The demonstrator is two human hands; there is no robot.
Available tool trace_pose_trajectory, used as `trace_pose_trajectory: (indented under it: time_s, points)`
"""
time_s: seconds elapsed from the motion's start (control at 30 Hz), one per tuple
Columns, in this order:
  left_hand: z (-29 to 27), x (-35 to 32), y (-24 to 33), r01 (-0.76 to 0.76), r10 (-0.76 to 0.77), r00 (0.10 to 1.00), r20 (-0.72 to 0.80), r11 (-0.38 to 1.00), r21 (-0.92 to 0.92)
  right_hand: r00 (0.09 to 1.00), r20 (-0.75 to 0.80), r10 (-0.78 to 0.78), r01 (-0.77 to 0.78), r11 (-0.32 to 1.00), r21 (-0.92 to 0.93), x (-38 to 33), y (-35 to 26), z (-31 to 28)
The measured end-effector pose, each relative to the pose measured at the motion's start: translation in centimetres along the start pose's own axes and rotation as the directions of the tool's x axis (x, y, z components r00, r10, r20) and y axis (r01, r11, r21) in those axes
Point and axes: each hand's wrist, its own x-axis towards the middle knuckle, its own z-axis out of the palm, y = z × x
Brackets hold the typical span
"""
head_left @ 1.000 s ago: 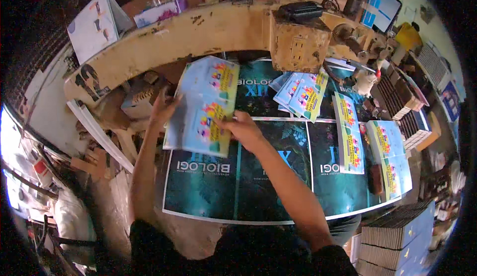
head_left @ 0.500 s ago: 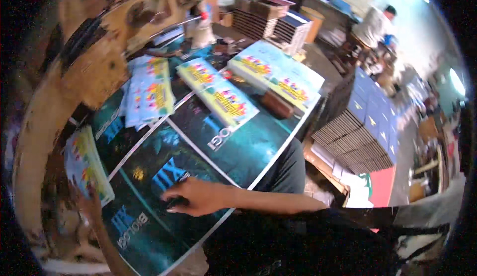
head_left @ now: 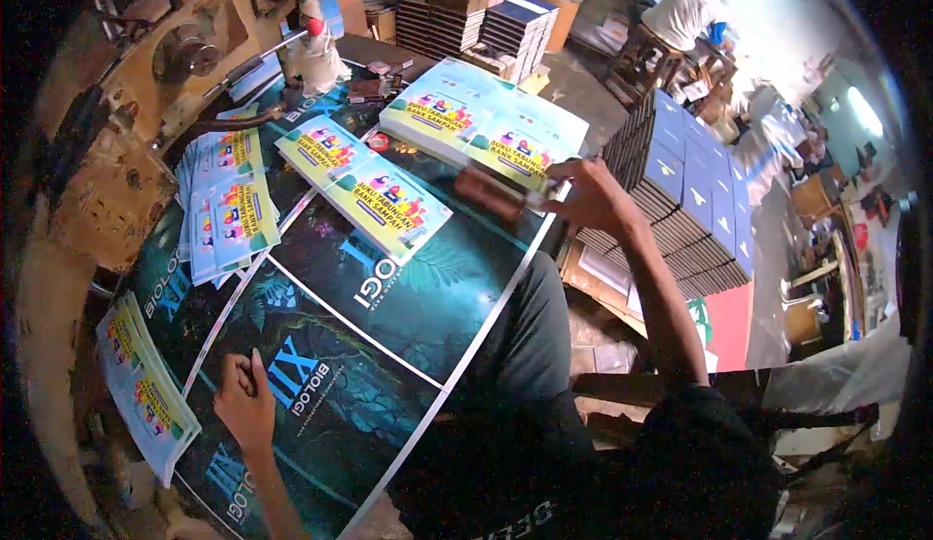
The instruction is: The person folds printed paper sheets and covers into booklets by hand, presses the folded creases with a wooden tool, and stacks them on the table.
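One hand, my left hand (head_left: pixel 245 396), is over a dark printed sheet (head_left: pixel 389 355), fingers half curled and thumb extended; a dark patch shows between them, and I cannot tell whether it is shadow or something held. My right hand (head_left: pixel 591 198) is well apart from it, at the near right corner of a thick pile of light-blue and yellow prints (head_left: pixel 483 122). Its fingers are bent toward a brown block (head_left: pixel 489 193), which is blurred and sits just beside that pile; I cannot confirm whether they grip it.

Three further piles carry the same colours. A middle pile (head_left: pixel 364 188) lies flat on the dark sheet, left of the thick one. A fanned pile (head_left: pixel 231 209), its edges uneven, lies farther left. A lower-left pile (head_left: pixel 148 389) is at the dark sheet's left edge, near my left hand.

Beyond the piles I note a whitish bundle with a red top (head_left: pixel 319 62) and, to its right, stacked books (head_left: pixel 447 15). A blue-covered book stack (head_left: pixel 680 175) stands right of my right forearm. A co-worker in a light top (head_left: pixel 680 10) sits well apart, in the background.
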Motion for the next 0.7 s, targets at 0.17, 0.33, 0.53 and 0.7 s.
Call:
trace_pose_trajectory:
  time_s: [0.17, 0.33, 0.53, 0.7]
  points:
    - [0.2, -0.5, 0.0, 0.072, -0.071, 0.997, -0.02, 0.997, 0.034, 0.995, 0.071, 0.066, -0.069, 0.997, 0.045, 0.9, -2.2, -0.9]
    - [0.1, -0.4, -0.3, 0.066, -0.065, 0.998, -0.005, 0.997, 0.035, 0.993, 0.113, 0.03, -0.03, 1.0, -0.008, 1.7, -2.2, -1.8]
    - [0.4, -0.6, -0.6, 0.058, -0.058, 0.998, -0.014, 0.998, 0.027, 0.981, 0.187, 0.057, -0.058, 0.998, -0.001, 2.3, -1.6, -2.1]
    - [0.0, -0.5, -0.1, 0.064, -0.065, 0.998, -0.017, 0.998, -0.029, 0.98, 0.193, 0.047, -0.064, 0.995, 0.079, 2.6, -1.7, -2.4]
